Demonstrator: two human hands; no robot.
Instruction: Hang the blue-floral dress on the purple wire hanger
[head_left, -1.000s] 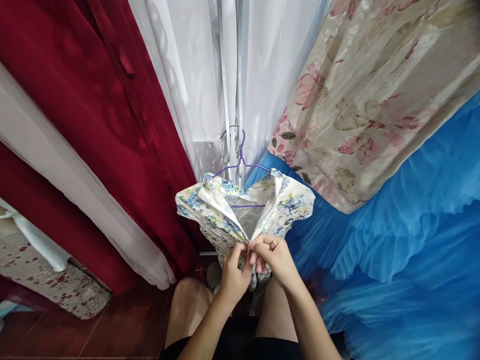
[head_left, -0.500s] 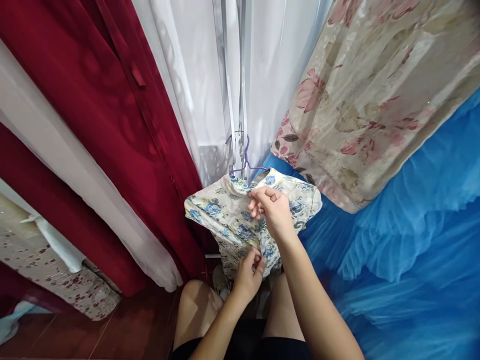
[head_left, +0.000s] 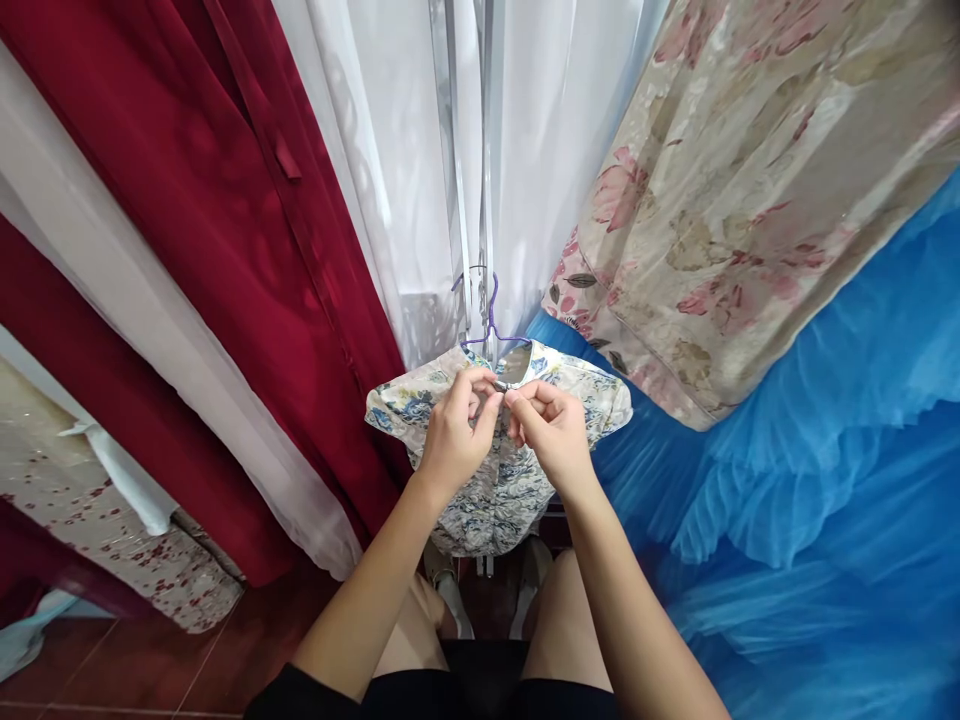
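Observation:
A small floral dress (head_left: 491, 480), cream with blue and yellow flowers, hangs on a purple wire hanger (head_left: 489, 312) from a metal rail upright. My left hand (head_left: 452, 435) and my right hand (head_left: 547, 435) meet at the dress's neckline, just under the hanger hook. Both pinch the fabric at the collar, fingertips close together around a small fastening that I cannot make out clearly. My bare knees and black shorts show below the dress.
Dark red garments (head_left: 202, 230) and white sheer fabric (head_left: 390, 160) hang at the left. A cream dress with pink flowers (head_left: 735, 190) hangs at the upper right over a blue tulle skirt (head_left: 810, 480). Wooden floor (head_left: 150, 670) lies at the lower left.
The open front of the dress has been closed. My hands rose from the lower opening to the neckline: first the right, then the left joined it at the collar.

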